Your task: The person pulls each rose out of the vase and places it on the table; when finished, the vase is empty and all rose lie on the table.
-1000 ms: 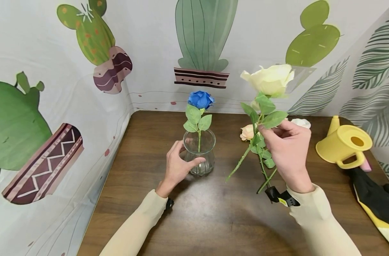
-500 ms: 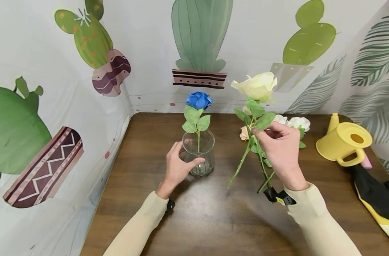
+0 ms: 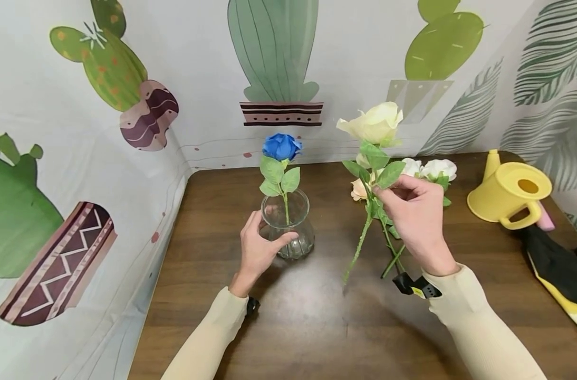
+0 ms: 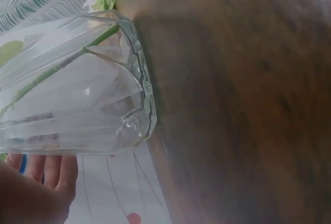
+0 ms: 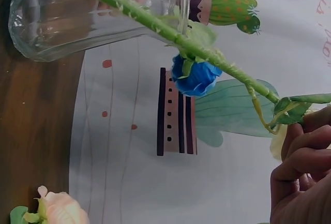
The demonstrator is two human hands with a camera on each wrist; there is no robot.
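Note:
My left hand [image 3: 260,245] grips a clear glass vase [image 3: 301,240] by its side, thumb across the front and fingers behind. A blue rose [image 3: 281,146] with green leaves stands in the vase; its stem [image 4: 39,79] slants inside the glass in the left wrist view. To the right, my right hand [image 3: 416,216] pinches a cream rose [image 3: 374,124] just under its leaves, holding it up beside the vase. The bloom is on top, and the long thorny stem [image 5: 155,25] hangs down, leaning slightly left at its lower end. It crosses in front of the vase in the right wrist view.
Behind my right hand lie a peach rose [image 3: 358,190] and white roses [image 3: 439,169] on the wooden table [image 3: 312,338]. A yellow watering can [image 3: 504,192], a pink object [image 3: 546,217] and a black-and-yellow glove [image 3: 559,274] are at the right. A cactus-print cloth [image 3: 198,105] hangs behind.
My right hand has moved left with the cream rose, bringing it nearer the vase, and the stem hangs steeper. The left hand still holds the vase. The head view has shifted a little.

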